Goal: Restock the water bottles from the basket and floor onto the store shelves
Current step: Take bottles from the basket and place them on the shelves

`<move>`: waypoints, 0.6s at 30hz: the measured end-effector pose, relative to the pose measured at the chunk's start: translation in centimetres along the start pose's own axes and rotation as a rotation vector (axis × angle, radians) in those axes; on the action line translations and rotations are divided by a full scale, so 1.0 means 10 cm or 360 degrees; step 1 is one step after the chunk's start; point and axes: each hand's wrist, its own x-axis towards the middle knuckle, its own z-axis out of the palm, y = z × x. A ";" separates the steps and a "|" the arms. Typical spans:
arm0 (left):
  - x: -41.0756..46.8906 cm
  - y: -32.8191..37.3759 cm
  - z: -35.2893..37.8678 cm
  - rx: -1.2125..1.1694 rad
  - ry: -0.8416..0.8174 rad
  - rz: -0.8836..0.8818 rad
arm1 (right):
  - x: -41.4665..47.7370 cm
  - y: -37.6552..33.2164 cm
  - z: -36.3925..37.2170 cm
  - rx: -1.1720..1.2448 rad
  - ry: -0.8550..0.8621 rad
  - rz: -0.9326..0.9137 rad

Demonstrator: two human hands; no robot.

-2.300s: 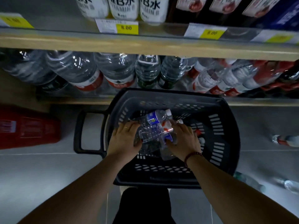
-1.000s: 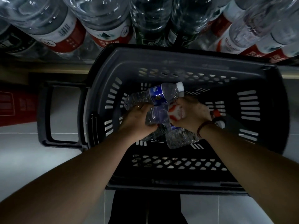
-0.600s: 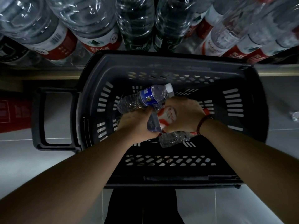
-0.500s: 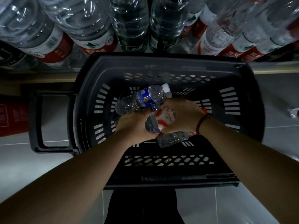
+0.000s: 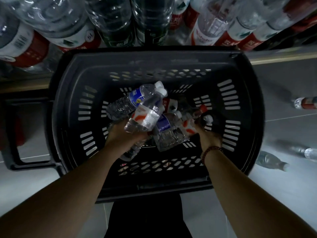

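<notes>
Your arms: both reach up from the lower corners of the frame into the basket (image 5: 154, 188) at centre.
Your left hand (image 5: 123, 136): curled around a clutch of bottles; the red-label bottle (image 5: 144, 117) and the blue-label bottle (image 5: 130, 102) lie across it, caps pointing to the upper right.
Your right hand (image 5: 208, 137): closed on bottles at centre right, a purple-label bottle (image 5: 167, 130) beside it; exactly which ones your fingers pinch, you cannot tell. A bead bracelet (image 5: 210, 152) sits on the wrist.
Basket: dark, slotted, on the floor (image 5: 283, 127), its handle (image 5: 25, 164) out to the left; more bottles lie low inside, between your hands.
Floor bottles: three lie at the right edge, one (image 5: 271, 162) just beside the basket, one (image 5: 307, 152) further right, one (image 5: 305, 103) higher up.
Shelf (image 5: 274, 57): runs along the top of the frame, packed with big bottles (image 5: 56, 21) on the left and slimmer red-label ones (image 5: 211, 24) on the right.
</notes>
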 end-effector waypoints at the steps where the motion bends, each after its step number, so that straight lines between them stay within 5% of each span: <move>1: 0.01 -0.03 0.01 -0.0071 0.0000 -0.0010 | 0.03 0.05 0.03 0.0120 -0.0026 0.0183; 8: 0.12 -0.17 0.09 -0.0259 0.0027 0.0028 | 0.15 0.14 0.40 -0.0025 -0.0367 0.0298; 14: 0.12 -0.23 0.09 -0.0350 -0.0023 0.0026 | 0.11 0.10 0.52 0.0281 -0.0311 0.0293; 18: 0.05 -0.18 0.01 -0.0381 -0.0002 0.0009 | 0.00 0.05 0.46 0.0431 -0.0002 0.0240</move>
